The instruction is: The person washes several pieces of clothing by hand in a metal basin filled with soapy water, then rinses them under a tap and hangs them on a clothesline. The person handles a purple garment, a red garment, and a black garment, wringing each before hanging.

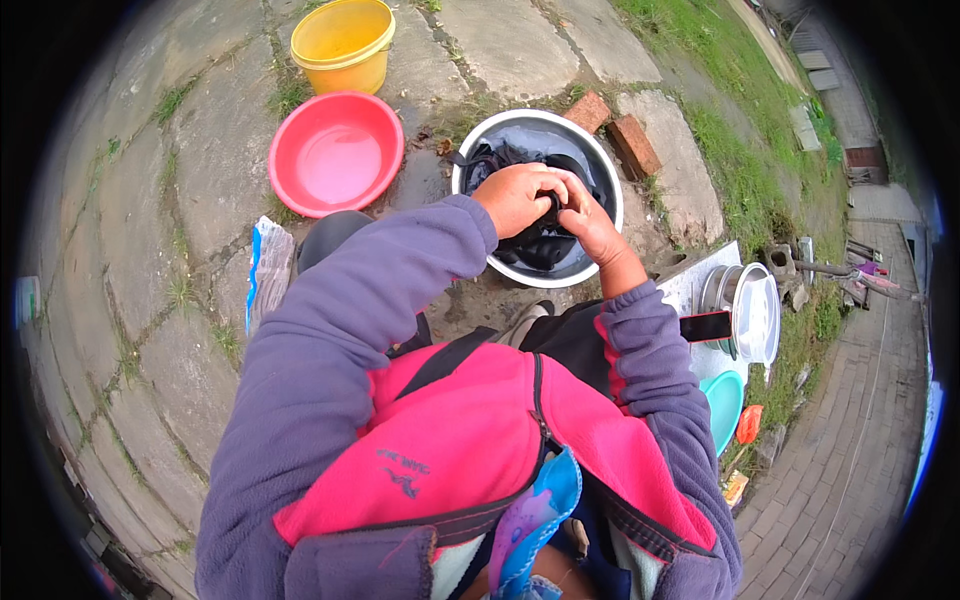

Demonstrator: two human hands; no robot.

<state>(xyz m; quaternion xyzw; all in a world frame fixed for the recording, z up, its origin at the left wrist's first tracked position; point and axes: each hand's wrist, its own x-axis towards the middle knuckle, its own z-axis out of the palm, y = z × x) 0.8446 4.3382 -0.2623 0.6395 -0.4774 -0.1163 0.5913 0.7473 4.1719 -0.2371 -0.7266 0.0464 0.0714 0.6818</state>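
From the head view, we look down past a pink and purple fleece jacket (460, 420) at two bare hands working close together over a round metal basin (613, 212). We see the left hand (513, 197) with its back up and its fingers curled over, closed on a bunch of dark cloth (545, 250). The right hand (594, 232) comes in from the other side, its fingers bent and nearly meeting those of the left, also closed on the cloth. The rest of that cloth lies in the basin, partly under water (532, 132).

Just beyond the basin's right rim we find two reddish bricks (635, 147) on the ground. To the left sits a red plastic basin (340, 150), with a yellow bucket (345, 72) just behind it. Nearer to us on that side is a blue-and-white plastic package (268, 272). On the right, a pale speckled surface (684, 286) carries metal pots (738, 300), and a teal basin (727, 408) is near it. Around us we have stone slabs (515, 45) with grass (745, 160) to the right.
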